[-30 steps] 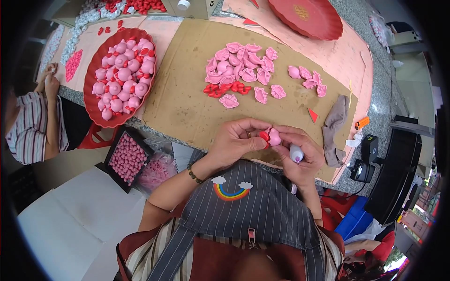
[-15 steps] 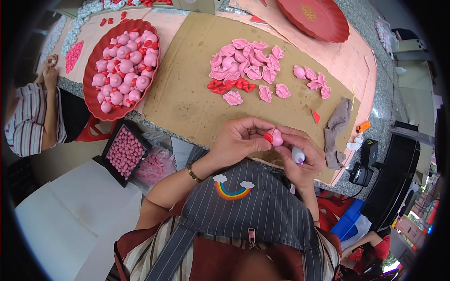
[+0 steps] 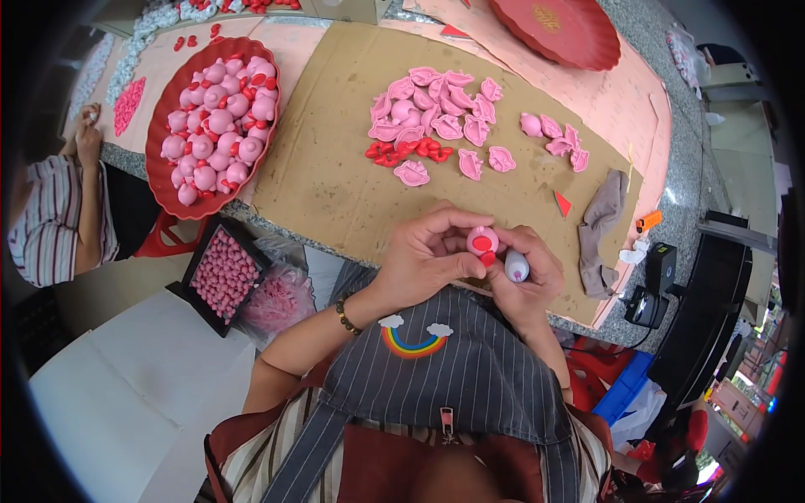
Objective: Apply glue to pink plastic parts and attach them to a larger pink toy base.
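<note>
Between my hands, over the near edge of the cardboard [image 3: 335,180], is a small pink round figure [image 3: 479,238] with red parts on it. My left hand [image 3: 419,260] pinches the figure between thumb and fingers. My right hand [image 3: 537,281] is curled around a small white bottle [image 3: 516,267] with a purplish tip, and its fingertips also touch the figure. Beyond my hands, pink shell-like pieces [image 3: 449,126] lie in a loose heap beside several small red bow-shaped pieces [image 3: 408,152]. Further right sits a small group of pink pieces [image 3: 558,146].
On the left stands a red scalloped tray [image 3: 154,126] full of pink-and-red figures. A red plate [image 3: 579,33] lies at the far right. Along the right edge are a grey cloth [image 3: 602,226] and an orange lighter [image 3: 648,221]. A black tray [image 3: 225,277] holds pink pieces below the table; another person [image 3: 63,201] sits at left.
The pink figure has been turned in my fingers, so a red oval now faces up. My right hand and the white bottle have shifted slightly left and up.
</note>
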